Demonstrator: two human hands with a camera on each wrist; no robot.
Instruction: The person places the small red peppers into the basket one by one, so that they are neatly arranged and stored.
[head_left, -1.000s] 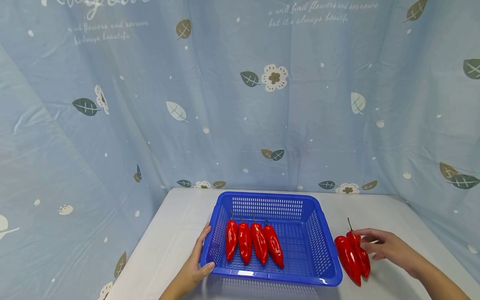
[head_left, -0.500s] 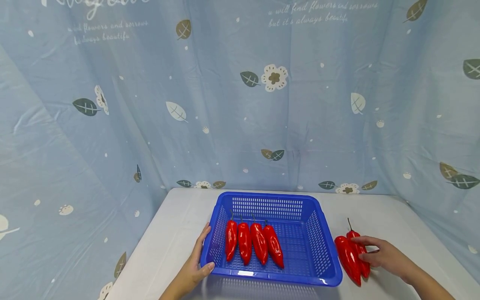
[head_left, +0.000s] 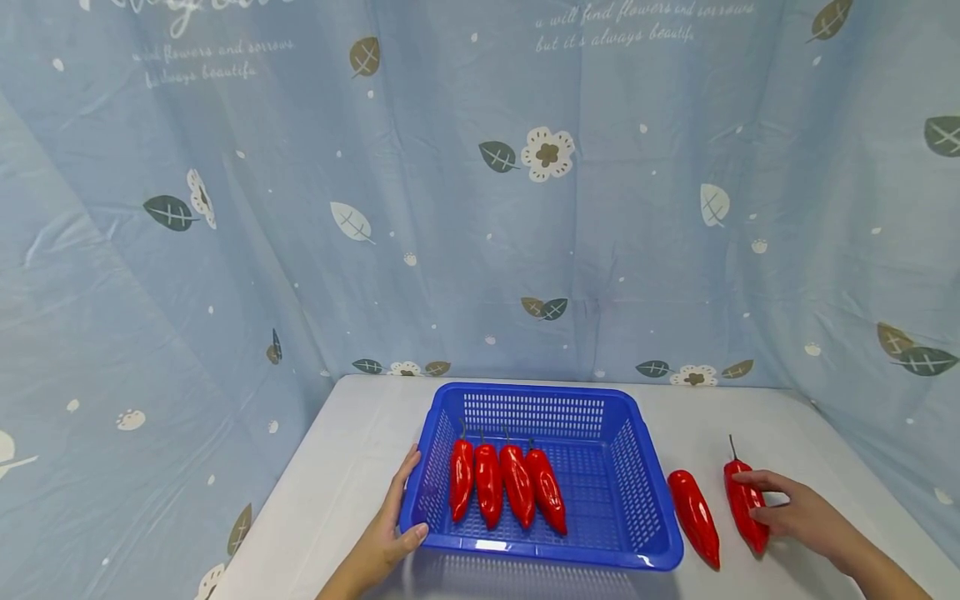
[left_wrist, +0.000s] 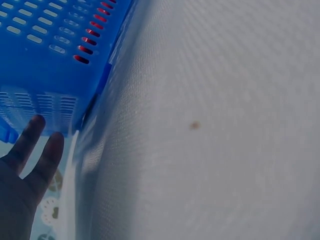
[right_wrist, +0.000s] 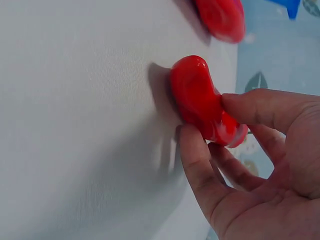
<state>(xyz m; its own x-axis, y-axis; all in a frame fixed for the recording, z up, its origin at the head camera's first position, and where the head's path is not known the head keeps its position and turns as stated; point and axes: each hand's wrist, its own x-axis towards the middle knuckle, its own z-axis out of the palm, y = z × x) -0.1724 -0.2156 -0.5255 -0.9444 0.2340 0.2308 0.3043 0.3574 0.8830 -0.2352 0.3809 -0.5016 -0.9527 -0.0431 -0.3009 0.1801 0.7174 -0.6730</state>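
Note:
My right hand [head_left: 806, 518] pinches a long red chili pepper [head_left: 738, 501] between thumb and fingers, on the white table to the right of the basket. In the right wrist view the same glossy pepper [right_wrist: 194, 92] is tilted, its rounded end towards the camera. Just left of it lies a second red pepper [head_left: 695, 518], apart from the hand. My left hand [head_left: 384, 536] rests at the front left corner of a blue plastic basket [head_left: 656, 560], its straight fingers along the outer side and its thumb at the front rim. In the left wrist view two extended fingers [left_wrist: 44, 162] show by the slotted wall.
Several red peppers [head_left: 489, 486] lie side by side in the left half of the basket, stems pointing away. A white table [head_left: 360, 433] bears everything. Behind it hangs a pale blue curtain [head_left: 450, 250] printed with leaves and flowers.
The two peppers outside the basket lay together; my right hand has gripped the right one and moved it further right, leaving a gap. The left hand and basket have stayed put.

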